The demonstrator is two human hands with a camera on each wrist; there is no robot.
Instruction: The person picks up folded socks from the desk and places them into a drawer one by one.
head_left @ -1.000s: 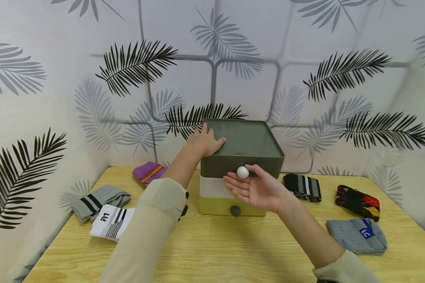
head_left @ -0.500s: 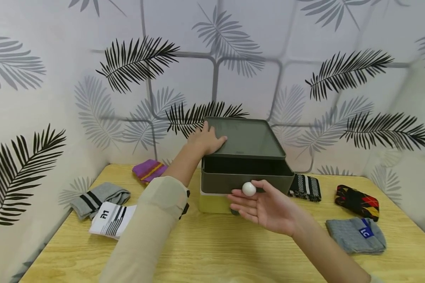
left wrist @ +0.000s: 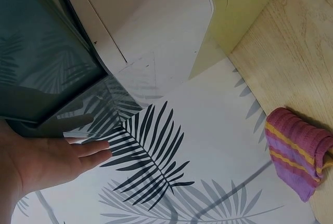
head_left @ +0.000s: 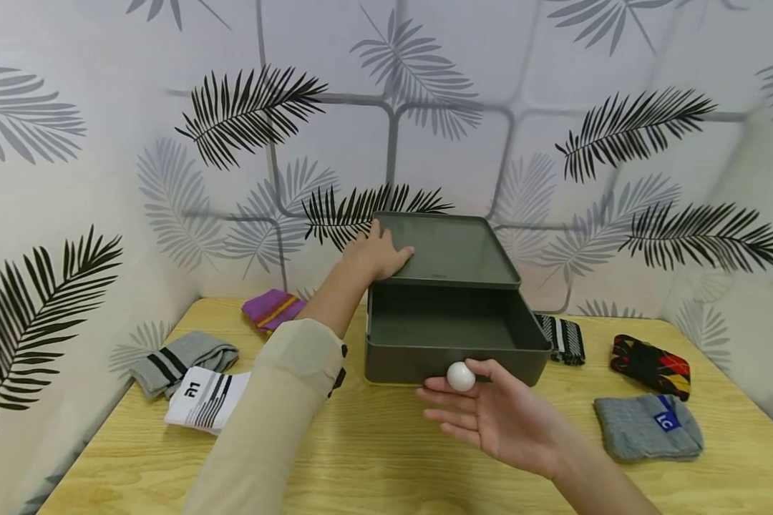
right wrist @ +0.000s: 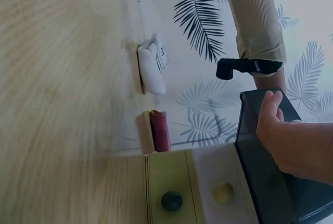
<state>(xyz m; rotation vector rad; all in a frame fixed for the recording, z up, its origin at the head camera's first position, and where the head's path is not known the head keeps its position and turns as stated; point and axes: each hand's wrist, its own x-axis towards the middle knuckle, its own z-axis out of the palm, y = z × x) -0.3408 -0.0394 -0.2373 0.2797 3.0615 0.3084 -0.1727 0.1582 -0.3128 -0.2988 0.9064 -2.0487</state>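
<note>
In the head view, a small drawer box has a dark grey top (head_left: 451,247). Its dark grey upper drawer (head_left: 454,315) stands well out, and the inside looks bare. My right hand (head_left: 512,425) holds the drawer's round white knob (head_left: 460,376) between thumb and forefinger, the other fingers extended. My left hand (head_left: 376,254) rests spread on the top's left edge. In the left wrist view, that hand (left wrist: 47,161) lies along the box's side. Below, the right wrist view shows a white drawer (right wrist: 216,167) with a yellow knob and an olive drawer (right wrist: 169,174) with a dark knob.
Folded socks lie on the wooden table (head_left: 373,458): purple (head_left: 272,307), striped grey (head_left: 187,361) and white (head_left: 206,400) at left. At right lie black-and-white (head_left: 563,340), argyle (head_left: 650,366) and grey (head_left: 647,428) ones. A leaf-patterned curtain (head_left: 335,154) hangs behind the box.
The upper drawer has slid out of the box toward me, from closed to well open, with my right hand on its knob. My left hand has stayed on the top.
</note>
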